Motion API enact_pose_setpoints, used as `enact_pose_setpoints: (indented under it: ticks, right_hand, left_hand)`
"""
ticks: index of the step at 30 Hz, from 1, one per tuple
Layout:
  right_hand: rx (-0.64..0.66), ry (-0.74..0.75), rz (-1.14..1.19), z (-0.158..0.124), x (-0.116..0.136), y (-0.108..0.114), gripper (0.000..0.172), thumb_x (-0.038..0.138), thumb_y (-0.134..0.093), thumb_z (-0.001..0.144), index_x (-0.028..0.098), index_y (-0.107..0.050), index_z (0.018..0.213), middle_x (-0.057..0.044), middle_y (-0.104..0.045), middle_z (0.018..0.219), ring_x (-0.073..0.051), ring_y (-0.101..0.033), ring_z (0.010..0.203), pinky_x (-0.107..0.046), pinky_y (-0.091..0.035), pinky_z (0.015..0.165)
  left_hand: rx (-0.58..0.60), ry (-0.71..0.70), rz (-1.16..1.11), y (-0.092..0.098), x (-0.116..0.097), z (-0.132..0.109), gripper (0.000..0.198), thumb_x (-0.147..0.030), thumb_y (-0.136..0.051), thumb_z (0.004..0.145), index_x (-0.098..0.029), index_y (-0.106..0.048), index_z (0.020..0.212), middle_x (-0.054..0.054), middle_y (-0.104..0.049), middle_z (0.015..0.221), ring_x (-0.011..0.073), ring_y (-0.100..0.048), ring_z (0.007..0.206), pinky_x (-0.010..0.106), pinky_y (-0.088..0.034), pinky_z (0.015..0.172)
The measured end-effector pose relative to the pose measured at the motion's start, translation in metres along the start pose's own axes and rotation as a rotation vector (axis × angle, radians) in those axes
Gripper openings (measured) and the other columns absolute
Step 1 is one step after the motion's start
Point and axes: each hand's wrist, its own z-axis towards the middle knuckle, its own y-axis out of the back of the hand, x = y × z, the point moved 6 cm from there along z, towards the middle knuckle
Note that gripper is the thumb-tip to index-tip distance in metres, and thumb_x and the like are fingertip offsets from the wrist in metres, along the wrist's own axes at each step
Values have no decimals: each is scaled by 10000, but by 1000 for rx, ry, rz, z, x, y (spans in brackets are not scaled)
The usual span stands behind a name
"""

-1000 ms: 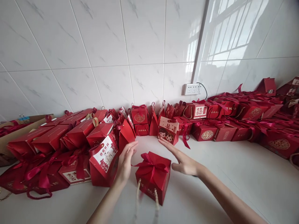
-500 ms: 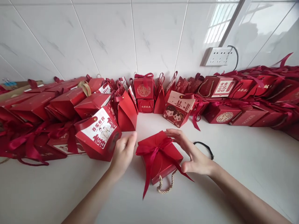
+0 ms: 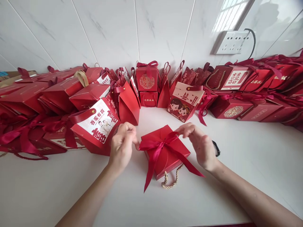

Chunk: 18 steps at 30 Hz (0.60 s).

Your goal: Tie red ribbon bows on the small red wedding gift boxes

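A red gift box (image 3: 167, 151) lies on the white tabletop in front of me. A dark red satin ribbon bow (image 3: 161, 144) is tied on its top, with two long tails hanging over the near sides. A twisted gold cord handle (image 3: 171, 183) rests on the table at its near edge. My left hand (image 3: 124, 145) is closed, its fingertips at the bow's left loop. At the right loop's end are the bent fingers of my right hand (image 3: 199, 143), which look pinched on the ribbon. The exact contact points are partly hidden by the fingers.
Rows of red gift boxes (image 3: 255, 110) line the tiled wall to the right, with more red boxes (image 3: 26, 97) stacked at left. A box with a couple cartoon (image 3: 181, 108) stands behind. A black loop (image 3: 216, 148) lies beside my right wrist. A white power socket (image 3: 229, 42) is on the wall.
My left hand has curled in and reached the bow's left loop. The right hand has left the box's side and bent its fingers onto the right loop. The view has shifted slightly.
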Motion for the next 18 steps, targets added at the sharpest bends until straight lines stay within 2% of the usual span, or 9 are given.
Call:
enact_pose_setpoints:
  ticks: [2,3,5,8,11,15,16,18]
  right_hand:
    - [-176,-19,-45,0,0,12,620,554,-243,957,192,-422,487,-46,-531,642,-161,-529,657,-311,-434,644]
    - [-239,-42,-63,0,0,17,608,469,-302,967,191,-352,429,-33,-482,549,-147,-493,586,-298,-398,579]
    - [-305,-86,-62,0,0,25,534,260,-404,912,189,-324,388,-14,-435,467,-131,-444,514,-287,-335,509]
    - [-223,-59,-9,2,6,24,436,98,-395,759,184,-380,332,-13,-476,465,-115,-413,485,-290,-318,511]
    - [-141,-10,81,2,14,19,430,60,-367,689,192,-361,281,17,-371,337,-97,-354,420,-317,-372,595]
    - [-146,-30,242,1,15,17,463,47,-378,708,192,-303,275,39,-239,261,-86,-278,368,-329,-404,608]
    - [-152,-48,255,2,13,18,476,60,-386,735,196,-325,282,30,-246,270,-99,-306,386,-322,-404,591]
    - [-143,-87,222,3,5,21,488,134,-397,823,200,-436,341,1,-340,345,-136,-411,477,-313,-408,583]
  left_hand:
    - [-9,-30,-93,3,2,1,309,-176,-406,755,-203,-476,455,9,-436,606,164,-453,673,302,-401,704]
    - [-10,-50,-135,5,2,1,312,-166,-408,720,-201,-473,418,11,-419,595,158,-438,649,306,-408,708]
    - [-13,-65,-193,9,3,2,322,-157,-415,678,-199,-460,362,9,-385,549,145,-412,593,320,-424,732]
    - [19,-50,-242,8,4,3,344,-146,-420,647,-207,-462,311,-4,-343,437,129,-377,509,332,-436,720]
    - [57,-34,-254,2,5,2,361,-138,-423,638,-217,-482,291,-14,-330,359,119,-362,459,334,-449,703]
    - [50,-4,-254,-3,9,1,422,-165,-419,712,-213,-432,293,-11,-341,325,125,-389,433,306,-438,603]
    - [51,0,-243,-3,9,1,431,-181,-415,742,-208,-420,312,-6,-372,349,129,-410,442,296,-419,568]
    - [48,1,-193,-4,11,1,374,-226,-416,802,-196,-503,439,4,-498,474,141,-488,517,287,-408,557]
